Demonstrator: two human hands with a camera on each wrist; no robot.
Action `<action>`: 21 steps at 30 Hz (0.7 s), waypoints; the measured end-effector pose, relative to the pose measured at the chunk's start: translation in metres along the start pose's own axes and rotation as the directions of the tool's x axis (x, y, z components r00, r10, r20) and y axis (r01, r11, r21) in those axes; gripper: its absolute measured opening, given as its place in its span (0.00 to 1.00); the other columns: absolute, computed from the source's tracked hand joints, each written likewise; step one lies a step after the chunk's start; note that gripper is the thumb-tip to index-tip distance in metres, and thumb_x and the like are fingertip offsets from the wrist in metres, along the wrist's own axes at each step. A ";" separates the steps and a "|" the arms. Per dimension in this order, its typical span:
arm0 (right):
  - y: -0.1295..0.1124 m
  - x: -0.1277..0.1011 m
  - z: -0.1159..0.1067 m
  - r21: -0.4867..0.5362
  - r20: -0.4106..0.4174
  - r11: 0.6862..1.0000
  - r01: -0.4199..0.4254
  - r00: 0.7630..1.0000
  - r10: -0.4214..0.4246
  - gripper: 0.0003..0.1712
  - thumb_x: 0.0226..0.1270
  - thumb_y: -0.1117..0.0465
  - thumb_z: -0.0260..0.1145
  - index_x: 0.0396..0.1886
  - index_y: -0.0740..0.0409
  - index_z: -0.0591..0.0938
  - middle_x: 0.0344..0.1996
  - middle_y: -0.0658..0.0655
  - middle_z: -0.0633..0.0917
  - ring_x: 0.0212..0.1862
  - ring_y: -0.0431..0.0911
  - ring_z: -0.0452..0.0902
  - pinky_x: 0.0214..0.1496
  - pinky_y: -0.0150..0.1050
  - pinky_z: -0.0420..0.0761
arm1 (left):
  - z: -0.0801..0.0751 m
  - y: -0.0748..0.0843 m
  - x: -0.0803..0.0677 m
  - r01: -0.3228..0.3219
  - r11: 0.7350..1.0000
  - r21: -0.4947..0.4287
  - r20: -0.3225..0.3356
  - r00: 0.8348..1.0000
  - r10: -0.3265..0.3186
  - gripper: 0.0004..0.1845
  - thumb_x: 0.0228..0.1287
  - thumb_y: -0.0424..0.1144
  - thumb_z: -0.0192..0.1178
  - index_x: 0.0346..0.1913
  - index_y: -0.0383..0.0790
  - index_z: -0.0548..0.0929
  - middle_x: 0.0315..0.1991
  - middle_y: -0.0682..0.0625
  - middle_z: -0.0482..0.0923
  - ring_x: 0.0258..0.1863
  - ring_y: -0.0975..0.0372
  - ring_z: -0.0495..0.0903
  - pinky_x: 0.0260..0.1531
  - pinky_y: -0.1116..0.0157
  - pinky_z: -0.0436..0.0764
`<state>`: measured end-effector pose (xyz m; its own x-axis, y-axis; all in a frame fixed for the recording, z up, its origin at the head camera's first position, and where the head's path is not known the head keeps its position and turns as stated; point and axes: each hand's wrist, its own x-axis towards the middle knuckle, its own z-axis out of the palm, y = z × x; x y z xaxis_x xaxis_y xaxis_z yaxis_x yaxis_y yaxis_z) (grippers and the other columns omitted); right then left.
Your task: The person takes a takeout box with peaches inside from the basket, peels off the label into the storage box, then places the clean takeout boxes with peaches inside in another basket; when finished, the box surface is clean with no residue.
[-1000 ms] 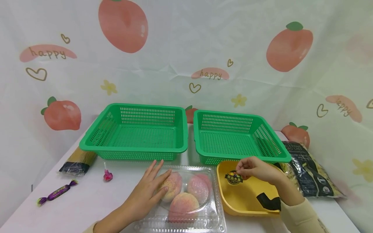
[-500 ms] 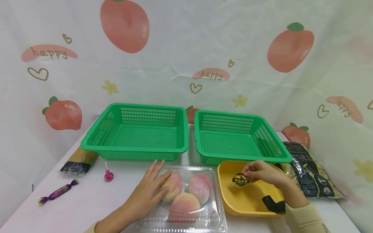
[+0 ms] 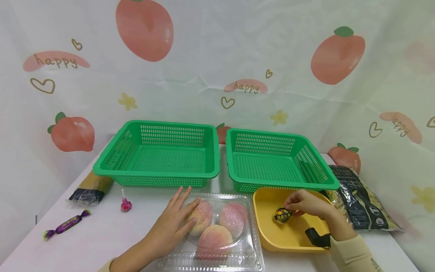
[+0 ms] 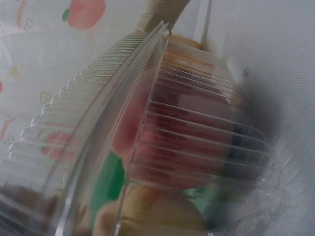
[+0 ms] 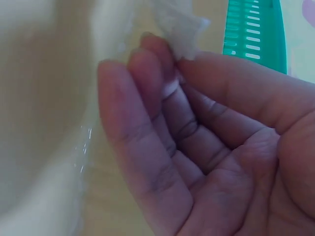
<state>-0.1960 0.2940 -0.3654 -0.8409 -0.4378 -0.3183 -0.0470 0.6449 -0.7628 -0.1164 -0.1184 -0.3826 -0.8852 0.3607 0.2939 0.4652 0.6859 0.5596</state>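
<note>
A clear plastic clamshell [image 3: 251, 257] with three peaches [image 3: 215, 238] lies at the table's near edge. My left hand [image 3: 178, 221] rests flat on its lid, fingers straight, over the left peach. The left wrist view shows the ribbed lid [image 4: 147, 98] and the pink fruit [image 4: 187, 142] up close. My right hand [image 3: 304, 203] is over the yellow tray [image 3: 268, 241] and pinches a round black sticker [image 3: 283, 215] by its edge, low inside the tray. In the right wrist view the curled fingers [image 5: 147, 123] hold a bit of clear film [image 5: 182, 24].
Two empty green baskets [image 3: 159, 175] [image 3: 272, 181] stand side by side behind the clamshell and tray. A dark bag of pasta [image 3: 360, 200] lies at right. At left lie a spaghetti pack [image 3: 91, 189], a pink lollipop [image 3: 125, 204] and a purple wrapped candy [image 3: 66, 224].
My right hand has carried the black sticker rightward and down into the yellow tray. The left hand has stayed on the clamshell lid.
</note>
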 end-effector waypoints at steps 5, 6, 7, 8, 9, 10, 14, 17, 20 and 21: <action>0.002 0.000 0.001 -0.031 -0.001 0.999 0.009 1.000 -0.009 0.11 0.64 0.66 0.60 0.37 0.73 0.81 0.30 0.57 0.84 0.29 0.42 0.77 0.34 0.40 0.85 | 0.000 0.000 0.000 0.002 1.000 -0.004 0.003 1.000 -0.002 0.25 0.67 0.46 0.53 0.63 0.39 0.71 0.73 0.42 0.52 0.72 0.43 0.47 0.60 0.35 0.59; 0.002 -0.001 0.002 -0.037 0.000 0.999 0.013 1.000 -0.013 0.11 0.64 0.66 0.60 0.37 0.73 0.81 0.30 0.57 0.84 0.29 0.43 0.78 0.34 0.40 0.85 | 0.000 0.000 0.000 0.002 1.000 -0.005 0.002 1.000 -0.002 0.24 0.67 0.46 0.53 0.63 0.39 0.71 0.73 0.42 0.52 0.72 0.43 0.47 0.60 0.35 0.59; 0.002 -0.001 0.002 -0.037 0.002 0.999 0.015 1.000 -0.015 0.11 0.64 0.66 0.60 0.37 0.73 0.81 0.30 0.58 0.84 0.29 0.43 0.78 0.34 0.40 0.85 | 0.000 0.000 0.000 0.001 1.000 -0.006 0.001 1.000 -0.001 0.24 0.67 0.46 0.53 0.63 0.39 0.71 0.73 0.43 0.52 0.72 0.43 0.47 0.60 0.35 0.59; 0.002 -0.001 0.002 -0.040 0.002 0.999 0.017 1.000 -0.017 0.10 0.64 0.66 0.60 0.36 0.73 0.81 0.30 0.58 0.84 0.29 0.43 0.78 0.34 0.40 0.85 | 0.000 0.000 0.000 0.000 1.000 -0.007 0.000 1.000 0.000 0.24 0.67 0.46 0.53 0.63 0.39 0.71 0.73 0.43 0.52 0.72 0.43 0.47 0.60 0.35 0.59; 0.002 -0.001 0.002 -0.040 0.002 0.999 0.018 1.000 -0.018 0.10 0.64 0.66 0.60 0.36 0.73 0.81 0.30 0.58 0.84 0.29 0.43 0.78 0.33 0.39 0.85 | 0.000 0.000 0.000 -0.001 1.000 -0.007 -0.001 1.000 0.001 0.24 0.67 0.45 0.53 0.63 0.39 0.71 0.73 0.43 0.52 0.72 0.43 0.47 0.60 0.35 0.59; 0.002 -0.001 0.002 -0.042 0.002 0.999 0.017 1.000 -0.017 0.10 0.64 0.66 0.60 0.36 0.73 0.81 0.30 0.57 0.84 0.29 0.42 0.78 0.33 0.39 0.84 | 0.000 0.000 0.000 -0.002 1.000 -0.005 -0.001 1.000 0.002 0.24 0.67 0.45 0.53 0.63 0.39 0.71 0.73 0.42 0.52 0.72 0.43 0.47 0.60 0.35 0.59; 0.002 -0.001 0.002 -0.049 -0.002 0.999 0.010 1.000 -0.010 0.10 0.64 0.67 0.60 0.35 0.73 0.81 0.28 0.56 0.83 0.27 0.41 0.77 0.32 0.39 0.84 | 0.001 -0.001 0.000 0.000 1.000 0.000 -0.001 1.000 0.000 0.24 0.67 0.45 0.53 0.63 0.39 0.71 0.73 0.42 0.52 0.72 0.43 0.47 0.60 0.35 0.59; 0.002 -0.002 0.002 -0.059 -0.007 0.998 0.003 1.000 -0.004 0.09 0.64 0.68 0.59 0.35 0.73 0.81 0.27 0.56 0.83 0.28 0.42 0.77 0.32 0.40 0.84 | 0.001 -0.001 0.000 0.002 1.000 0.001 0.001 1.000 -0.002 0.24 0.67 0.46 0.53 0.63 0.39 0.71 0.73 0.43 0.52 0.72 0.43 0.47 0.60 0.35 0.59; 0.003 -0.003 0.002 -0.065 -0.014 0.998 -0.012 1.000 0.011 0.09 0.64 0.68 0.59 0.35 0.73 0.81 0.27 0.56 0.83 0.28 0.44 0.77 0.32 0.41 0.84 | 0.001 -0.001 -0.001 0.004 1.000 0.000 0.002 1.000 -0.004 0.24 0.68 0.46 0.52 0.63 0.39 0.71 0.73 0.43 0.51 0.72 0.42 0.47 0.60 0.35 0.59; 0.003 -0.003 0.002 -0.067 -0.014 0.998 -0.014 1.000 0.013 0.09 0.64 0.68 0.59 0.35 0.73 0.81 0.27 0.56 0.83 0.29 0.45 0.77 0.32 0.41 0.84 | 0.000 -0.001 -0.001 0.004 1.000 0.000 0.002 1.000 -0.004 0.24 0.68 0.46 0.52 0.63 0.39 0.71 0.73 0.43 0.51 0.72 0.42 0.47 0.60 0.35 0.59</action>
<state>-0.1924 0.2958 -0.3682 -0.8489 -0.4207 -0.3201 -0.0714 0.6912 -0.7191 -0.1162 -0.1188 -0.3836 -0.8870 0.3594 0.2899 0.4617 0.6873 0.5607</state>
